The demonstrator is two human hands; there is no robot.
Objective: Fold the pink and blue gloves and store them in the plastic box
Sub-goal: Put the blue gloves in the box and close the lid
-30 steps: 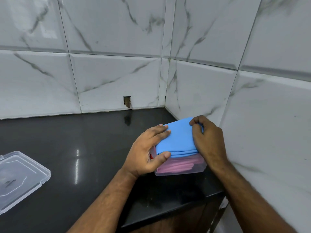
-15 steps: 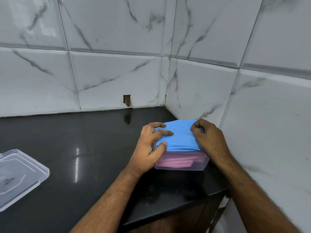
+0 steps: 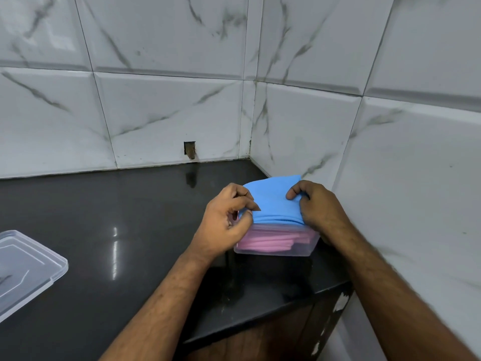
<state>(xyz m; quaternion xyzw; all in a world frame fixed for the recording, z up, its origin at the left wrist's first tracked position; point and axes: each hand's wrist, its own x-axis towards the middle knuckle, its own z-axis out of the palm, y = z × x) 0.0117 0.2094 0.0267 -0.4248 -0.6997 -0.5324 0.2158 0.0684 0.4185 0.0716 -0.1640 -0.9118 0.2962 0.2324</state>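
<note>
A clear plastic box (image 3: pixel 307 250) stands on the black counter close to the right wall. Folded pink gloves (image 3: pixel 268 242) lie inside it and show through its front wall. Folded blue gloves (image 3: pixel 273 201) sit on top of them, bulging above the rim. My left hand (image 3: pixel 225 221) pinches the left edge of the blue stack, thumb under and fingers curled on top. My right hand (image 3: pixel 316 208) grips the right edge, its fingertips pressing on the top fold. The box's back wall is hidden by the gloves.
The box's clear lid (image 3: pixel 24 267) lies on the counter (image 3: pixel 104 230) at the far left. Tiled walls meet in a corner just behind the box, and the right wall runs close beside it. The counter's front edge (image 3: pixel 260 316) drops off below the box.
My left fingers have curled from lying flat on the blue gloves into a pinch at their left edge. The blue stack sits a little lower on the box.
</note>
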